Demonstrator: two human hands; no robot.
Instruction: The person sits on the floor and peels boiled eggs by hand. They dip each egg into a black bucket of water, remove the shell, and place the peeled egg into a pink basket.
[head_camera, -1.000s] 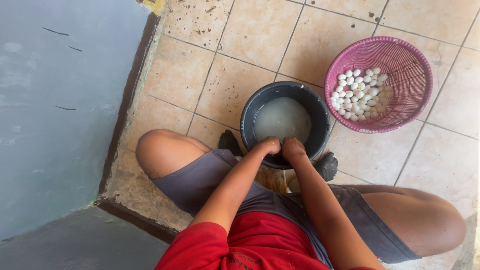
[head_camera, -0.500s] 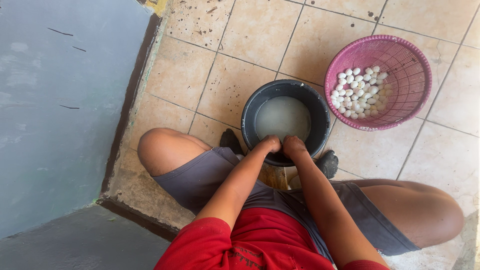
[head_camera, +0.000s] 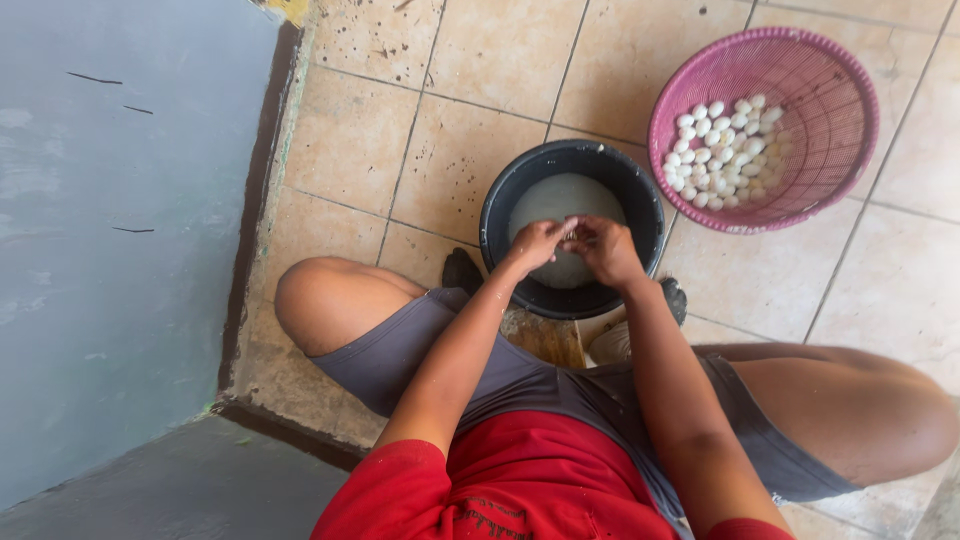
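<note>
Tiled floor holds one black bucket (head_camera: 500, 215), one pink basket (head_camera: 850, 150); left hand (head_camera: 537, 243) and right hand (head_camera: 605, 247) pinch something unseen.

No packages, labels, signs or screens in view.

Whatever is pinched between the left hand (head_camera: 537, 243) and right hand (head_camera: 606, 250) is hidden by the fingers; the small white objects (head_camera: 725, 155), possibly eggs, are too small to be identified.
</note>
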